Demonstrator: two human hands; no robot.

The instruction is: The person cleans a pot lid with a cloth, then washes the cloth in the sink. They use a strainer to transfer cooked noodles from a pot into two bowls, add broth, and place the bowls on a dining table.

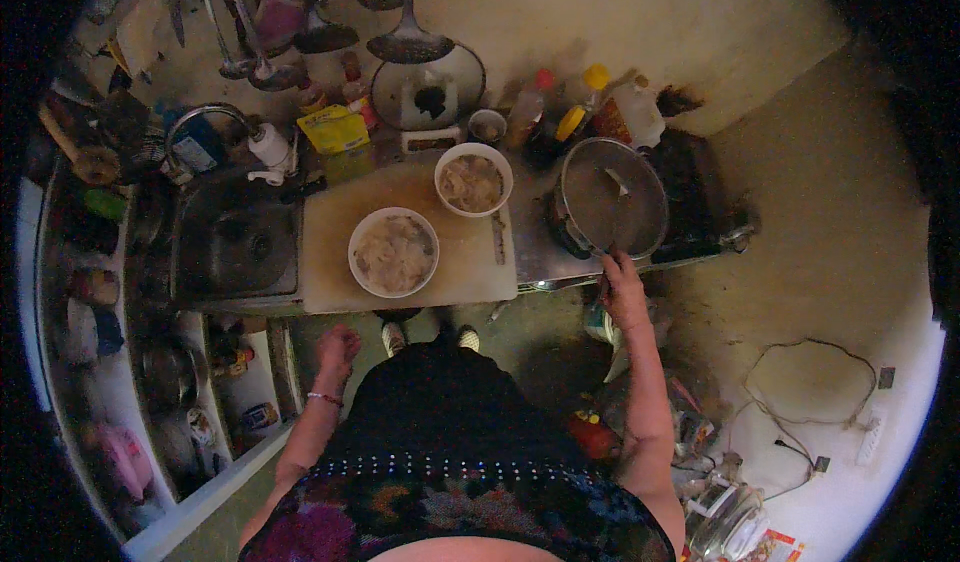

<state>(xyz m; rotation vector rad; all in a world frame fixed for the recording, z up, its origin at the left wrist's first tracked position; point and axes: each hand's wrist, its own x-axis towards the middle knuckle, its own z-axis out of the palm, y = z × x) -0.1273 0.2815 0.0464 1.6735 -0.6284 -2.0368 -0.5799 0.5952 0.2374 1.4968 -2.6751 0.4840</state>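
Observation:
My right hand (624, 286) grips the handle of a metal pan (611, 194) at the counter's right part, beside the dark stove; a small pale thing shows inside the pan. A white bowl of food in pale broth (394, 253) sits near the front edge of the cutting board (330, 288). Behind it to the right, a second white bowl (472, 179) holds similar food near the board's back right corner. My left hand (340, 344) hangs in front of the counter, touching nothing, its fingers loosely curled.
A steel sink (236, 239) with a faucet (214, 111) lies left of the board. Behind stand a yellow packet (334, 128), a glass lid (427, 89), a small cup (487, 125) and several bottles (527, 110). Ladles (409, 40) hang above. The stove (694, 194) is at right.

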